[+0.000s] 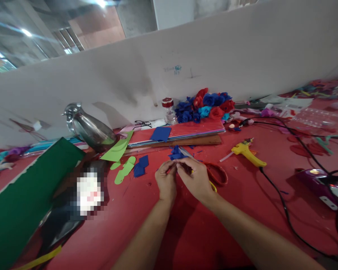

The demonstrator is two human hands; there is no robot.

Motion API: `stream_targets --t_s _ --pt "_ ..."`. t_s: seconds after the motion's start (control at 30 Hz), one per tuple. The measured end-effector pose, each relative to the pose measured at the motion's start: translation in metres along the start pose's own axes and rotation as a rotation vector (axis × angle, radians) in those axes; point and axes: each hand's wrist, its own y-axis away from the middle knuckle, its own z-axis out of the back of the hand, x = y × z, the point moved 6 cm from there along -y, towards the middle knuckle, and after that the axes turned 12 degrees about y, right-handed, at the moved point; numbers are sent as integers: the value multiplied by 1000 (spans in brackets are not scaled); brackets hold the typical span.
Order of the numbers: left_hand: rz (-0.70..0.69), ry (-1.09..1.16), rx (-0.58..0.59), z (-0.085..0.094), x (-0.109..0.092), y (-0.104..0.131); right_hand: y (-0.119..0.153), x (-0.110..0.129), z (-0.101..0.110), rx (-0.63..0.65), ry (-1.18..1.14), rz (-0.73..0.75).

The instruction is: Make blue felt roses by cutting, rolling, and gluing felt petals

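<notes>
One pale wall (242, 56) is filling the upper half of the frame, and one red table (115, 225) is taking up most of the rest. One green board (36, 191) is leaning in at lower left. One stack of paper sheets (197, 129) is lying mid-frame, with a bunch of red and blue paper flowers (202, 108), too crammed to count, sitting just behind it. One metal jug (94, 129) is standing left of center, tilted-looking, and one purple power box (318, 185) is sitting at far right. Two hands, left (166, 178) and right (195, 178), are meeting around the center, fingers closed up narrow, both pinching one blue paper piece (177, 153) at its base. One yellow glue gun (248, 153) is lying right of center; one pair of scissors (225, 174) is resting just beside the right hand, partly hidden.
</notes>
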Motion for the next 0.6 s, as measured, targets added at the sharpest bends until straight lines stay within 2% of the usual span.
stream_targets --t_s 0.1,0.23,0.3,0.37,0.47,0.53,0.6 --pt "-15 0 26 -3 -3 2 5 6 -2 21 138 121" --pt "117 81 36 -10 -1 2 17 27 -6 145 229 420" --pt "190 136 40 -13 0 0 19 33 0 118 188 478" --pt "225 196 55 -15 -1 -2 13 29 11 11 105 349" --pt "193 228 90 -18 -5 -5 -2 4 23 -130 -98 -16" --pt "170 195 122 -20 -7 -5 -11 -11 19 -110 -274 -200" --pt "162 164 138 -20 -7 -5 -18 -20 12 -28 -428 -317"
